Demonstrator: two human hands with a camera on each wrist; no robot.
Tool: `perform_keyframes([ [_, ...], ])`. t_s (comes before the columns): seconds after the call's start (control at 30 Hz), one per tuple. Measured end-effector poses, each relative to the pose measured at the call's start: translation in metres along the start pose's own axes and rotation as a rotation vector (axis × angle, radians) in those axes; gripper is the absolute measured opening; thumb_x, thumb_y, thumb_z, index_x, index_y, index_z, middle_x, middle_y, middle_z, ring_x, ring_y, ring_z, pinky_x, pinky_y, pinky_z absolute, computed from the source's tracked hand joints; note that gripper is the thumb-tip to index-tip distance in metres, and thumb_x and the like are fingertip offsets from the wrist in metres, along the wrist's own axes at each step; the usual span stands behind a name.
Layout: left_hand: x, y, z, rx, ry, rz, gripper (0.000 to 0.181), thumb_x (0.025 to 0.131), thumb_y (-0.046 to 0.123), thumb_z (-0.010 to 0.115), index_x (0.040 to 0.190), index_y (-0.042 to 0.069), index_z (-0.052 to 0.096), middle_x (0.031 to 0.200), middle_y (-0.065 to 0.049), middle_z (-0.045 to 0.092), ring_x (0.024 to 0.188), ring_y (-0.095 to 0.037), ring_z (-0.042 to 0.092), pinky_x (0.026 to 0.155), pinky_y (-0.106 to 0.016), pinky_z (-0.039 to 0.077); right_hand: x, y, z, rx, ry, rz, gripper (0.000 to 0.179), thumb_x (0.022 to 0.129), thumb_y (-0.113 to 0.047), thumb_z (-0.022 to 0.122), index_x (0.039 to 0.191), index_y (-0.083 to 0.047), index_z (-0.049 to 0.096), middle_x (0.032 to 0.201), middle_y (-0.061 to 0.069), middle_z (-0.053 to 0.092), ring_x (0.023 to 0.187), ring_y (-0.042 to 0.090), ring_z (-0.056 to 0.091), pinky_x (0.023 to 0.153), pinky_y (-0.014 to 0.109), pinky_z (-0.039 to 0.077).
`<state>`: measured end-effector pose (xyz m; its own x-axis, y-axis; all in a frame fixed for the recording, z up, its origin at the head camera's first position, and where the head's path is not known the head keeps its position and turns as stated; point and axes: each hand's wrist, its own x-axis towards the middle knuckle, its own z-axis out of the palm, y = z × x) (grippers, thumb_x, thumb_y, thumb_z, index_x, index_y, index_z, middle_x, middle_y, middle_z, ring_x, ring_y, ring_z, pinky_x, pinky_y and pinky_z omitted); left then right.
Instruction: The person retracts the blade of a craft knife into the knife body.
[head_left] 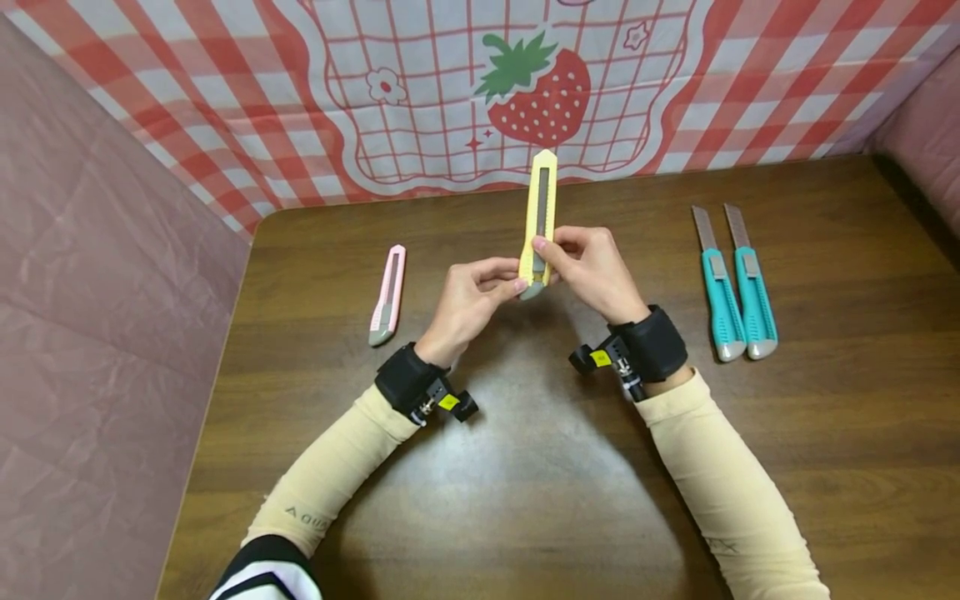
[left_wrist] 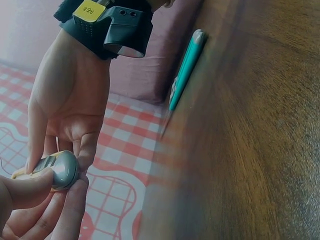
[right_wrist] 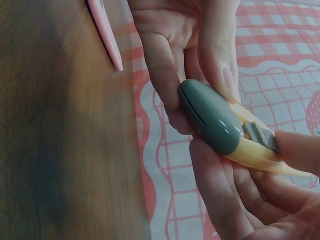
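Both hands hold a yellow utility knife (head_left: 536, 208) upright above the table, its grey end cap toward me and no blade out at the tip. My left hand (head_left: 474, 302) pinches its lower end from the left, the thumb beside the grey end cap (left_wrist: 65, 170). From the right, my right hand (head_left: 596, 271) grips the body, its thumb by the grey slider (right_wrist: 260, 135). A pink utility knife (head_left: 387, 296) lies on the table left of the hands, no blade showing. Two teal utility knives (head_left: 723, 304) lie side by side at the right, their blades extended.
The brown wooden table (head_left: 480, 508) has its far edge against a red-and-white checked cloth (head_left: 247, 108) with a strawberry print. A pink cloth (head_left: 97, 333) hangs along the left side, and another (head_left: 926, 142) stands at the far right.
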<state>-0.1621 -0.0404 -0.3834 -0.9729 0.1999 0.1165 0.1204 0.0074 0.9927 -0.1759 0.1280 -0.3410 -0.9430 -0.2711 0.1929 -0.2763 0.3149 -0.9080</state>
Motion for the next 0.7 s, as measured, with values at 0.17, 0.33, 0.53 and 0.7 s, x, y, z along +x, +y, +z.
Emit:
perform_keyframes([
  [0.17,-0.006,0.018,0.002,0.024,-0.012,0.003,0.023,0.083,-0.007,0.064,0.105,-0.013,0.061,0.094,-0.030,0.064,0.081,-0.023,0.064,0.075,-0.041,0.057,0.001,0.004,0.001,-0.011,0.016,-0.011,0.020,0.091,-0.010,0.059,0.094,0.009,0.064,0.082,0.021,0.065,0.064,0.022,0.061,0.049,0.014,0.050],
  [0.33,-0.007,0.021,0.003,0.028,-0.008,-0.001,0.023,0.083,-0.007,0.063,0.105,-0.013,0.061,0.094,-0.030,0.064,0.080,-0.024,0.064,0.077,-0.049,0.055,0.006,0.022,0.003,-0.061,0.036,-0.031,0.021,0.091,-0.016,0.060,0.093,0.004,0.066,0.081,0.016,0.066,0.063,0.016,0.059,0.049,0.015,0.047],
  [0.53,-0.008,0.021,0.004,0.029,-0.003,0.004,0.022,0.083,-0.007,0.063,0.104,-0.013,0.062,0.093,-0.030,0.064,0.079,-0.023,0.064,0.078,-0.057,0.052,0.006,0.024,0.002,-0.077,0.036,-0.060,0.020,0.091,-0.017,0.061,0.089,0.002,0.067,0.078,0.013,0.066,0.061,0.015,0.057,0.046,0.017,0.042],
  [0.7,-0.008,0.021,0.004,0.029,0.004,-0.004,0.022,0.083,-0.007,0.063,0.104,-0.013,0.062,0.093,-0.030,0.064,0.079,-0.024,0.064,0.078,-0.054,0.053,0.005,0.022,0.002,-0.072,0.013,-0.059,0.018,0.090,-0.015,0.062,0.091,0.002,0.066,0.080,0.013,0.066,0.065,0.014,0.059,0.047,0.017,0.041],
])
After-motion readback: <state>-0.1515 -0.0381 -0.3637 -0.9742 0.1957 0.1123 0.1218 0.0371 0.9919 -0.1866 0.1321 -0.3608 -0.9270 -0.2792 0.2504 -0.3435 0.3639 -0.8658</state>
